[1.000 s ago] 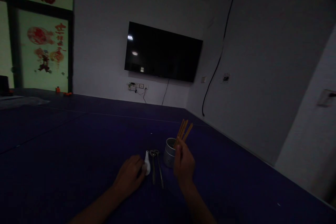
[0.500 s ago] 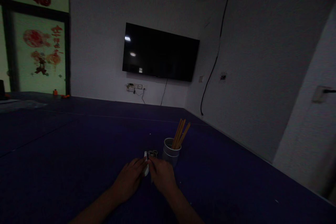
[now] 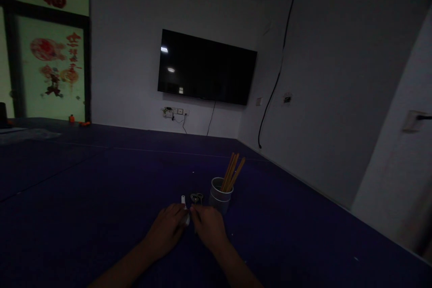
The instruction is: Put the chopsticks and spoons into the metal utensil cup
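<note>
Your left hand (image 3: 168,225) touched the white spoon (image 3: 183,200), grip unclear | your right hand (image 3: 209,227) overlapped the metal spoon (image 3: 195,198), hold hidden | swinging it outward could have tipped the cup (image 3: 220,200)

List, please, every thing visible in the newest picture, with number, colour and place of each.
table: one, dark purple-blue, foreground
cup: one, grey, on the table
chopsticks: several, yellow-brown, leaning in the cup
metal utensils: two, silvery, left of the cup, partly hidden
white spoon: one, white, left of the metal utensils
plastic sheet: one, clear, far left
orange items: two, orange, far left
dark object: one, black, left edge
glass door: one, greenish with red decorations, left
television: one, black, back wall
sockets: a row, pale, below the television
hanging cable: one, black, right wall
left hand: one, bare, on the white spoon
right hand: one, bare, over the metal utensils
</note>
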`<state>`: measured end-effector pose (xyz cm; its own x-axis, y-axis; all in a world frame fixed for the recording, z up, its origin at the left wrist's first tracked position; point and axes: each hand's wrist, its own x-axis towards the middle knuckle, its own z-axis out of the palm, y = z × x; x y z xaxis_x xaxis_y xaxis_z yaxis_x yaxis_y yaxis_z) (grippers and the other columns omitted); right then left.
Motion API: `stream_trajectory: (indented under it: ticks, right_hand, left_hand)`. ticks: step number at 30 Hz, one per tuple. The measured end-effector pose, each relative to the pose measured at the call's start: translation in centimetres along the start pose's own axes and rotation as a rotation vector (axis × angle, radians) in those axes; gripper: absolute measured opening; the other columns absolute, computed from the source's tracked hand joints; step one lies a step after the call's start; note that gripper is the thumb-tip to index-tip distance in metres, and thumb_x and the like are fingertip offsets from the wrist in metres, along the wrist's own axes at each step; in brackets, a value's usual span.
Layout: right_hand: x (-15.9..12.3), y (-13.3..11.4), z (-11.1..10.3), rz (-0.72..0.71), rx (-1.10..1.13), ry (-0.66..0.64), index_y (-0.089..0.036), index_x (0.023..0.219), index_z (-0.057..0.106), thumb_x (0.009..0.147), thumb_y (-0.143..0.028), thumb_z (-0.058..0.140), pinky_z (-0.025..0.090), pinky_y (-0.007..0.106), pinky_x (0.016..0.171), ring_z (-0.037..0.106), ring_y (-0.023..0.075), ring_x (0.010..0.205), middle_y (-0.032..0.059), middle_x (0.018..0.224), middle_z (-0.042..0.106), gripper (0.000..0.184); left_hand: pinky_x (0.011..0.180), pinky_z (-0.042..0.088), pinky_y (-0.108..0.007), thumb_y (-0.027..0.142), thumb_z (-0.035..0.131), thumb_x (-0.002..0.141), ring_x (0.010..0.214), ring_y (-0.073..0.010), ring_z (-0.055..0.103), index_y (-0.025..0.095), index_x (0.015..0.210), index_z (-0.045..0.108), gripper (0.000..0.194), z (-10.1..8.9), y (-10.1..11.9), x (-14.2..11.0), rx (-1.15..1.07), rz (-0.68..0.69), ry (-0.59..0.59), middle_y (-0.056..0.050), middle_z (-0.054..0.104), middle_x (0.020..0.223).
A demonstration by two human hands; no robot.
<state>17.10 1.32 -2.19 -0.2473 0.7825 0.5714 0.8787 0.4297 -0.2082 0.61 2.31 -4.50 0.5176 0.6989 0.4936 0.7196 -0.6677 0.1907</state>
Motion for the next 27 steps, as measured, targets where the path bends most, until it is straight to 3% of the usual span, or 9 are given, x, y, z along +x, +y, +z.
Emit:
stream_trajectory:
  ticks: [6, 12, 20, 27]
  right_hand:
    - [0.05, 0.01, -0.06, 0.008, -0.024, -0.031, -0.025, 0.082, 0.066, 0.093, -0.029, 0.035, 0.037, 0.022, 0.055, 0.066, 0.0161, 0.066, 0.002, 0.075, 0.071, 0.034]
    - [0.17, -0.27, -0.56, 0.08, -0.015, -0.163, -0.024, 0.084, 0.065, 0.094, -0.029, 0.036, 0.036, 0.021, 0.059, 0.066, 0.015, 0.074, 0.0016, 0.081, 0.072, 0.032]
    - [0.1, -0.39, -0.71, 0.076, -0.005, -0.169, -0.023, 0.088, 0.066, 0.095, -0.028, 0.035, 0.037, 0.021, 0.062, 0.066, 0.0153, 0.076, 0.0031, 0.083, 0.072, 0.032]
    - [0.2, -0.13, -0.33, 0.082, 0.0, -0.162, -0.024, 0.094, 0.067, 0.094, -0.028, 0.036, 0.038, 0.022, 0.062, 0.066, 0.0163, 0.077, 0.0035, 0.086, 0.072, 0.031]
  left_hand:
    - [0.094, 0.043, -0.041, 0.021, 0.051, 0.08, 0.113, -0.0242, 0.052, 0.021, 0.117, 0.052, 0.038, 0.08, -0.1, -0.06, 0.009, -0.043, -0.018, -0.01, 0.057, 0.123]
    - [0.095, 0.042, -0.042, 0.017, 0.045, 0.083, 0.116, -0.0235, 0.049, 0.025, 0.127, 0.045, 0.045, 0.19, -0.16, -0.04, -0.025, -0.022, -0.1, -0.007, 0.053, 0.131]
    - [0.092, 0.044, -0.039, 0.015, 0.047, 0.083, 0.109, -0.022, 0.053, 0.023, 0.115, 0.053, 0.034, 0.39, -0.27, 0.03, -0.086, 0.024, -0.032, -0.008, 0.057, 0.122]
    - [0.092, 0.043, -0.037, 0.007, 0.051, 0.075, 0.106, -0.0201, 0.052, 0.021, 0.107, 0.056, 0.035, 0.53, -0.4, 0.29, -0.164, 0.085, 0.045, -0.007, 0.057, 0.117]
